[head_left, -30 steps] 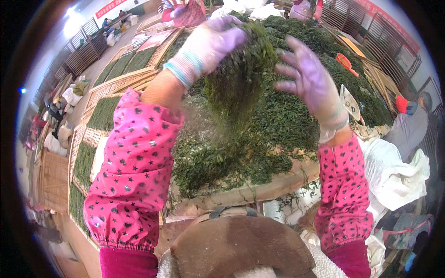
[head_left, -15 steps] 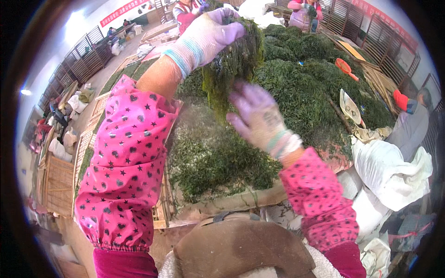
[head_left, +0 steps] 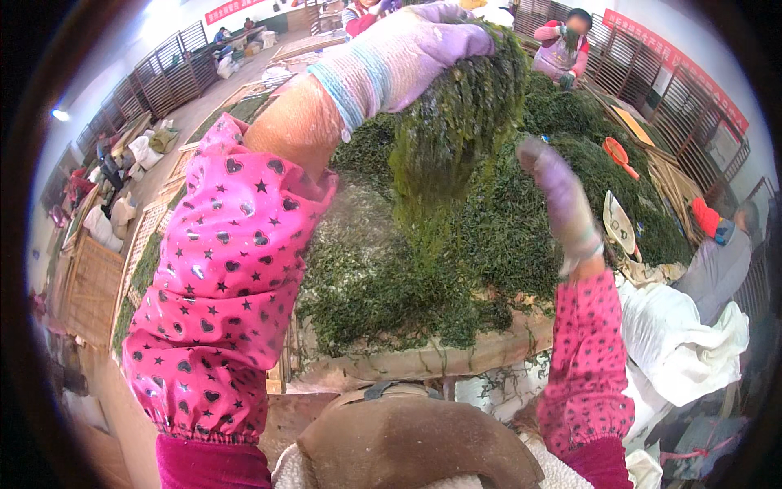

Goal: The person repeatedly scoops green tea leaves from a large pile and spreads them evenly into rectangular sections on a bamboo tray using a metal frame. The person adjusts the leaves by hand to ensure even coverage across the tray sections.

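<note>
A dark green clump of wet seaweed (head_left: 460,114) hangs from my left hand (head_left: 415,53), which is closed on its top in a pale purple knitted glove. The strands thin out at the lower end, above a heap of the same seaweed (head_left: 391,297) on the table. My right hand (head_left: 566,196), gloved alike, is raised to the right of the clump and apart from it. It shows edge-on and somewhat blurred, with the fingers stretched upward and nothing seen in them. Pink patterned sleeves cover both my forearms.
An orange-red strainer (head_left: 621,155) and a white scoop-like dish (head_left: 619,222) lie on the heap's right side. White sacks (head_left: 684,342) bulge by the near right corner. Co-workers (head_left: 564,49) are across and at the right. Slatted racks (head_left: 94,297) stand at left.
My left hand has carried the seaweed clump to the right. My right hand has moved away from the clump's lower strands, to the right.
</note>
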The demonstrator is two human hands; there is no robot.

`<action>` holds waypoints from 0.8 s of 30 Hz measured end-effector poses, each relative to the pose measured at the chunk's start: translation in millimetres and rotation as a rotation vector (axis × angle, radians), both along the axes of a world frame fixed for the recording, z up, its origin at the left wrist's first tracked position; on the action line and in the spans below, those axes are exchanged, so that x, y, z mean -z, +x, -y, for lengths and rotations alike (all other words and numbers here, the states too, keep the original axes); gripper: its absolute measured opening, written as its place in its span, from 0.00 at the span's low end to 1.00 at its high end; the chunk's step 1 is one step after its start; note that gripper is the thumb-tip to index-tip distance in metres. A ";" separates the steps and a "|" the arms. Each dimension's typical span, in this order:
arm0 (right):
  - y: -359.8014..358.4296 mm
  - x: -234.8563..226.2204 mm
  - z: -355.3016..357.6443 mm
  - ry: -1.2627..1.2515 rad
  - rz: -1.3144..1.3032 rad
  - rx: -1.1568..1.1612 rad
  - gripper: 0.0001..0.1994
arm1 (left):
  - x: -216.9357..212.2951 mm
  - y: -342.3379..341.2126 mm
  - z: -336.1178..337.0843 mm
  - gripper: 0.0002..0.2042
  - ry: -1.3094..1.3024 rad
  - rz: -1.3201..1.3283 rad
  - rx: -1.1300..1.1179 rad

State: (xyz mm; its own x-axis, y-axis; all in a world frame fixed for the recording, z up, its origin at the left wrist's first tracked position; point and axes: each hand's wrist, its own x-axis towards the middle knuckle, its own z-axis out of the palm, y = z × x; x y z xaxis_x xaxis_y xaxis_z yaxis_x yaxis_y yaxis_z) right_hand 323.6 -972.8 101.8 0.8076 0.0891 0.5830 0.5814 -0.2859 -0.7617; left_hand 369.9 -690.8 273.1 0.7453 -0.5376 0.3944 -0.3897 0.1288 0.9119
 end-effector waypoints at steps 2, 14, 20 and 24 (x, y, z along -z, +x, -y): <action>20.3 -39.8 -38.1 0.508 -0.122 -0.313 0.46 | 7.2 -3.4 4.0 0.13 -0.029 0.010 0.052; -70.6 17.3 -121.4 0.578 -0.976 -0.897 0.30 | 59.0 22.5 -37.7 0.15 0.082 0.041 -0.148; -68.1 -78.0 -96.1 0.391 -0.789 -0.537 0.17 | 135.1 85.6 -59.9 0.16 -0.195 -0.802 0.094; -22.3 -98.5 -110.1 0.460 -0.620 -0.653 0.18 | 194.6 102.8 -50.7 0.14 0.043 -0.775 -0.104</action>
